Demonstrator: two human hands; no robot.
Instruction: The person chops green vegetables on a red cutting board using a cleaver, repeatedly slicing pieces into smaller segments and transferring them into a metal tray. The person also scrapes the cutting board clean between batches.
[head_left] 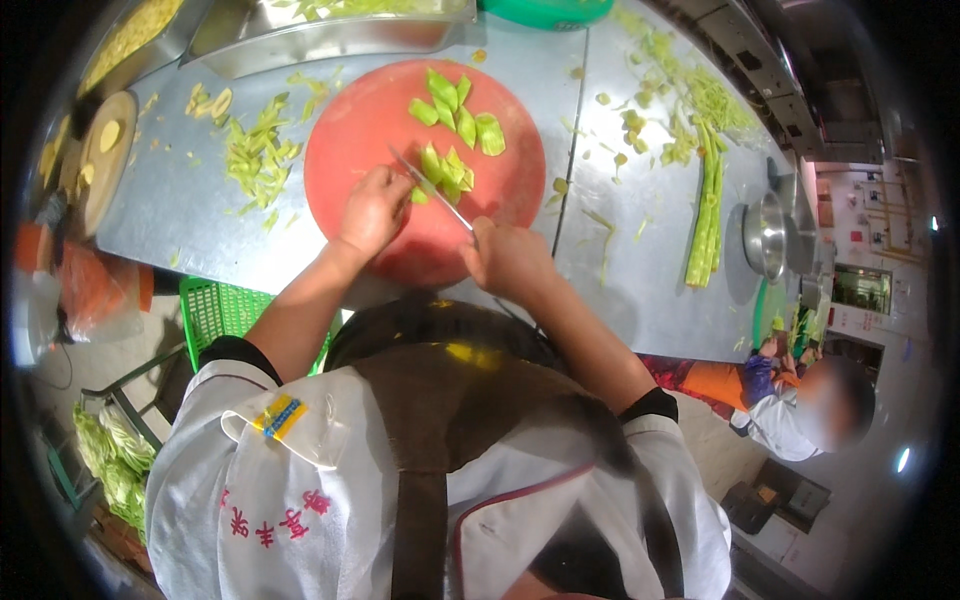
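Note:
A round red cutting board (340, 130) lies on the metal table in front of me. My right hand (505, 258) is closed round the handle of a knife (432, 188), whose blade points up and to the left across the board. Just left of the blade, my left hand (378, 208) has its fingers curled down at a small green vegetable piece (419, 196), mostly hidden by the fingers. Cut green pieces (449, 172) sit right of the blade, and more flat slices (458, 110) lie farther back on the board.
Green peelings (258, 152) are heaped left of the board. Long peeled green stalks (707, 210) lie at the right, near a metal bowl (765, 235). Metal trays (325, 50) stand at the back. A green crate (222, 308) is below the table edge; another person (785, 415) works at far right.

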